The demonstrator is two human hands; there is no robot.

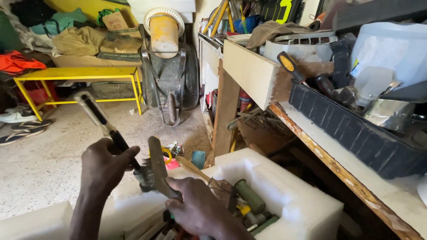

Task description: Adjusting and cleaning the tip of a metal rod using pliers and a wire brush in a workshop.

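Note:
My left hand (pixel 104 166) grips the handle of a long brush-like tool (pixel 98 118), whose pale handle points up to the left and whose dark bristled head (pixel 145 176) hangs by my fingers. My right hand (pixel 201 212) is closed on a flat, worn metal blade or file (pixel 158 166) that stands upright just right of the bristles. Both hands hover over a white foam box (pixel 284 186) filled with tools, among them a green cylinder (pixel 249 195) and a wooden handle (pixel 192 168).
A workbench (pixel 338 164) with a dark plastic crate (pixel 356 133) of tools runs along the right. Ahead stand a wheelbarrow (pixel 170 75) with a bucket (pixel 163 33), a yellow metal bench (pixel 75 75) and sandals (pixel 22 131) on the speckled floor.

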